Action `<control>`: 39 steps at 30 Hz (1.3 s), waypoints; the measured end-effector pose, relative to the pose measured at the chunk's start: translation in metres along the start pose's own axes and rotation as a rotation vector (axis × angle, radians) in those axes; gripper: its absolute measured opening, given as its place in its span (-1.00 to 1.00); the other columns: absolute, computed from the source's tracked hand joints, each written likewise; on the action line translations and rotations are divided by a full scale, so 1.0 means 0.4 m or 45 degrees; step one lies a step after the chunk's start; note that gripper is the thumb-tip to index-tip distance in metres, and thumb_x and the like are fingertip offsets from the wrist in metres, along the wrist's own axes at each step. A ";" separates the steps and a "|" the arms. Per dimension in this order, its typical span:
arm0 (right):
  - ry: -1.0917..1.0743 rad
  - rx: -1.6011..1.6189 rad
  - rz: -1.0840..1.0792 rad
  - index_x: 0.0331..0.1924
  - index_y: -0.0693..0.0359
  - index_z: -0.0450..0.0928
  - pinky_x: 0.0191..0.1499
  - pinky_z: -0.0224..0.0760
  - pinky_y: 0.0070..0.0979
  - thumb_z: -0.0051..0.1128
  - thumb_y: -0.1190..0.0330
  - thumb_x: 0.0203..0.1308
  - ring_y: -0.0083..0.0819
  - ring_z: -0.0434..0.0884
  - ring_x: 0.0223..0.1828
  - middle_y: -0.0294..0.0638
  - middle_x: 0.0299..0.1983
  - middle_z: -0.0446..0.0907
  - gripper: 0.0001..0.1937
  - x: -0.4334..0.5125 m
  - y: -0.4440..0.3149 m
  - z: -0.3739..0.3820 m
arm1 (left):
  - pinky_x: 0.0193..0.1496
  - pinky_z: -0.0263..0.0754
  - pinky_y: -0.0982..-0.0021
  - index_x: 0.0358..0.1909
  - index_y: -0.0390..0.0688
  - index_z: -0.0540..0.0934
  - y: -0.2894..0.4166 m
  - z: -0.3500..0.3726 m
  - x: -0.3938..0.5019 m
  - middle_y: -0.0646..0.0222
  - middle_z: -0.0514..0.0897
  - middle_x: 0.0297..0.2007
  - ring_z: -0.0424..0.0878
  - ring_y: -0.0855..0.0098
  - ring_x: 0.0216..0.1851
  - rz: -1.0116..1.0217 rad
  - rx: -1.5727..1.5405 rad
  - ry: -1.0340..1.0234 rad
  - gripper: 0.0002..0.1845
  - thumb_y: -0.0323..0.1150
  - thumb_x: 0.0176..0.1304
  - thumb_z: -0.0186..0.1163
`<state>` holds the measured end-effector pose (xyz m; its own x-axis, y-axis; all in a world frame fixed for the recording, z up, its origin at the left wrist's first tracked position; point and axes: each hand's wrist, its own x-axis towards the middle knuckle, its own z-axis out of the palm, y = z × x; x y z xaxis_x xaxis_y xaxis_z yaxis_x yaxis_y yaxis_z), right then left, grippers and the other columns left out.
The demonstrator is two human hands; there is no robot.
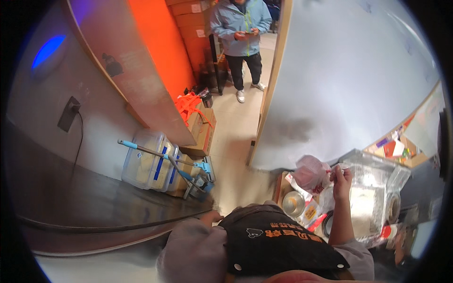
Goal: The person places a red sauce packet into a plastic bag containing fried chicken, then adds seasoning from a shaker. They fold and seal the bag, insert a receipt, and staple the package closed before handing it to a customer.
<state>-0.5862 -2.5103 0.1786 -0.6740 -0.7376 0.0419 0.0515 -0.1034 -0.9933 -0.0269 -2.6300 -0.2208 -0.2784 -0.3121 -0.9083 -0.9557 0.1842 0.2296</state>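
Observation:
My right hand is raised over a cluttered work surface at the right, its fingers pinched on the gathered end of a translucent pinkish plastic bag. What the bag holds is hard to make out. Below it are a clear round container and printed packets. Down at my left side, my left hand is beside the end of a dark edge strip. My sleeve and black apron partly cover that hand, so its grip cannot be made out.
A person in a light blue jacket stands in the doorway with a small object in both hands. Left of the walkway are clear storage boxes, a blue-and-grey mop and a cardboard box topped with orange fabric. A pale partition rises ahead right.

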 end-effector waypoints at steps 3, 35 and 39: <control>-0.166 -0.054 0.003 -0.16 0.20 0.65 -0.39 0.36 -0.55 0.25 0.37 0.61 -0.61 0.52 -0.48 -0.34 -0.43 0.62 -0.88 0.097 -0.051 -0.020 | 0.32 0.59 -0.05 0.12 -0.25 0.83 0.026 -0.026 -0.002 -0.04 0.85 0.11 0.78 -0.06 0.19 -0.109 -0.211 0.062 -0.27 0.27 0.53 0.12; -0.750 0.093 0.074 -0.11 0.22 0.57 -0.31 0.47 -0.56 0.33 0.48 0.47 -0.54 0.64 -0.41 -0.27 -0.38 0.68 -0.89 0.374 -0.134 0.339 | -0.26 0.69 0.06 -0.05 -0.27 0.79 0.126 -0.368 0.146 0.19 0.89 -0.25 0.78 0.24 -0.35 -0.190 -0.806 0.034 -0.55 -0.18 0.65 -0.03; -0.732 0.158 0.081 -0.11 0.21 0.57 -0.31 0.46 -0.57 0.34 0.48 0.46 -0.55 0.64 -0.41 -0.26 -0.37 0.69 -0.88 0.383 -0.128 0.341 | -0.22 0.68 0.06 -0.03 -0.22 0.79 0.157 -0.384 0.137 0.27 0.87 -0.25 0.79 0.29 -0.29 -0.281 -1.004 0.016 -0.56 -0.16 0.65 -0.03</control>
<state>-0.5916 -2.7092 0.2507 -0.1607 -0.9846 0.0687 0.1880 -0.0988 -0.9772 -0.1167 -2.7788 -0.2023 -0.0725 -0.2760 -0.9584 -0.7735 -0.5911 0.2287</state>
